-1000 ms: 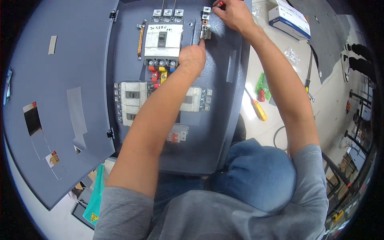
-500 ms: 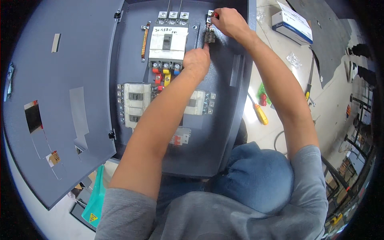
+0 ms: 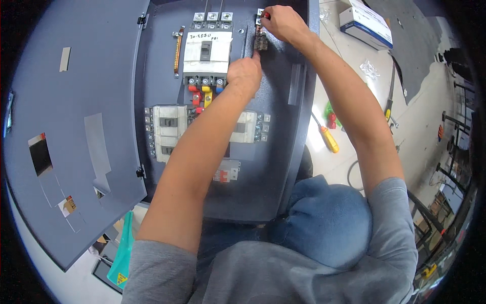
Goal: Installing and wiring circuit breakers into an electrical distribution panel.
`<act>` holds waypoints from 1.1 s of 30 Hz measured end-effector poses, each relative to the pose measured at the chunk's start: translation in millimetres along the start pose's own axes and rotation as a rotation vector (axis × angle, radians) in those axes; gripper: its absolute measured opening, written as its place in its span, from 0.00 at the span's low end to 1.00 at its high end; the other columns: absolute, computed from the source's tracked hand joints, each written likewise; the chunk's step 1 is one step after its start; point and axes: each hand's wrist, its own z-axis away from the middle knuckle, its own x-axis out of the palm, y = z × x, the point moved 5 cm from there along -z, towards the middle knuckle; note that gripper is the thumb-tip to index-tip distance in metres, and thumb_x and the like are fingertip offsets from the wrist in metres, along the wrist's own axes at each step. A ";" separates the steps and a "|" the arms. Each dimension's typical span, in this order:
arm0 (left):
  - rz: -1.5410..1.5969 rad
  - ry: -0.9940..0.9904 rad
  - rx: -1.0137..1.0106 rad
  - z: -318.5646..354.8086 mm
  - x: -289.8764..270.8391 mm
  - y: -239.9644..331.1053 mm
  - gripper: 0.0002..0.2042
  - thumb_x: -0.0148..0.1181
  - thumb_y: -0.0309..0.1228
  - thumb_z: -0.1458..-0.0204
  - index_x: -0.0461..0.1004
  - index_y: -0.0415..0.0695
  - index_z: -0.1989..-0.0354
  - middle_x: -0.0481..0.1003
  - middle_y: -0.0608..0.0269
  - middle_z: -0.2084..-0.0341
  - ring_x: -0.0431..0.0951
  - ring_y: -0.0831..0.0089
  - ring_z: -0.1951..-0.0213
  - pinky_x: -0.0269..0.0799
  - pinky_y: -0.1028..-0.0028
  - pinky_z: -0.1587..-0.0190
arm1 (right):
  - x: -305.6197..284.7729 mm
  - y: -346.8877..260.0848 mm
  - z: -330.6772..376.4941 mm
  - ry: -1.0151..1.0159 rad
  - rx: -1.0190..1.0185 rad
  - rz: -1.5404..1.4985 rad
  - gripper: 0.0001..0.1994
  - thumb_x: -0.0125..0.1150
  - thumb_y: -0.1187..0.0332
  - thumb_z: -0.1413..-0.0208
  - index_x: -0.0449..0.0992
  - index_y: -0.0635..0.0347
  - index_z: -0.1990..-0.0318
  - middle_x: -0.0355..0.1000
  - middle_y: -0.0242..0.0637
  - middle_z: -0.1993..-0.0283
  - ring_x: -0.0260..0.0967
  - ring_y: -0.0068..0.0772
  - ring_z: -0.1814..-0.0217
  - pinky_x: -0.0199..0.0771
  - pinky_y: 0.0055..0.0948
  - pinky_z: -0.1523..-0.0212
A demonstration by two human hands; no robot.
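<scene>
Grey panel point(image 3: 283, 152): 2 hands, 3 breakers.

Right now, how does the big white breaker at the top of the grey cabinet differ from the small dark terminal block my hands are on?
The large white moulded breaker is far bigger than the small dark terminal block. The breaker is white with a dark toggle; the block is dark. The breaker stands untouched, while the left hand presses a fingertip at the block's lower end and the right hand grips above it. Both are mounted on the grey panel.

head cam | looks down, fisheye | close over open panel box point(image 3: 273, 152) | single view
</scene>
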 end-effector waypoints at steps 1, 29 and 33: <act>0.003 0.008 0.005 0.7 0.0 0.8 0.30 0.54 0.28 0.47 0.60 0.51 0.32 0.80 0.51 0.57 0.81 0.56 0.54 0.78 0.62 0.53 | 0.1 0.4 0.2 -0.001 -0.002 0.001 0.14 0.54 0.62 0.47 0.81 0.59 0.60 0.77 0.53 0.62 0.75 0.56 0.56 0.75 0.45 0.51; 0.028 0.018 -0.003 -2.4 1.5 3.3 0.25 0.49 0.28 0.43 0.62 0.51 0.34 0.80 0.51 0.56 0.80 0.55 0.53 0.77 0.61 0.51 | -3.2 -2.0 3.5 0.043 0.021 0.006 0.13 0.54 0.65 0.50 0.82 0.59 0.62 0.77 0.54 0.63 0.75 0.57 0.57 0.75 0.47 0.51; 0.038 0.023 -0.013 0.8 -0.3 -2.1 0.26 0.48 0.28 0.43 0.61 0.51 0.33 0.80 0.51 0.58 0.81 0.55 0.54 0.77 0.60 0.53 | -54.9 -36.9 62.2 -0.058 0.015 0.091 0.14 0.56 0.62 0.47 0.82 0.57 0.59 0.77 0.51 0.65 0.74 0.56 0.61 0.76 0.44 0.56</act>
